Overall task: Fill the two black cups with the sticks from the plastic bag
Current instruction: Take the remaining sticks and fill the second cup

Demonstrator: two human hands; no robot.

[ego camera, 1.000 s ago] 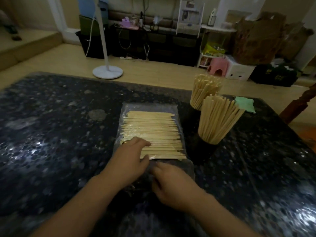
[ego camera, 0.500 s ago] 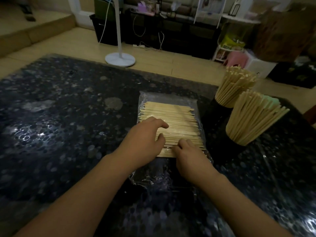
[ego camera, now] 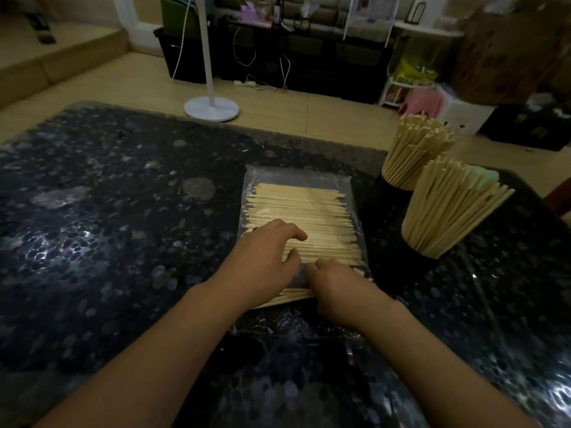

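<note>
A clear plastic bag [ego camera: 296, 176] lies flat on the dark table, holding a layer of pale wooden sticks [ego camera: 299, 205]. My left hand [ego camera: 265, 261] rests on top of the bag with arched fingers pressing the sticks. Beside it, my right hand [ego camera: 336, 285] has its fingers curled on the nearest sticks at the bag's near edge, where a few stick ends poke out. To the right stand two black cups, the far cup [ego camera: 391, 193] and the near cup [ego camera: 417, 262], each packed with upright sticks fanning out.
The speckled dark table [ego camera: 108, 227] stretches wide to the left. A green cloth [ego camera: 483, 174] lies behind the near cup. Beyond the table's far edge stand a white fan base [ego camera: 211, 108], black storage units and a pink stool [ego camera: 421, 101].
Both hands have slid forward over the bag. My right hand moved from behind the bag's near edge onto the nearest sticks and curled there. The view has shifted closer and leftward.
</note>
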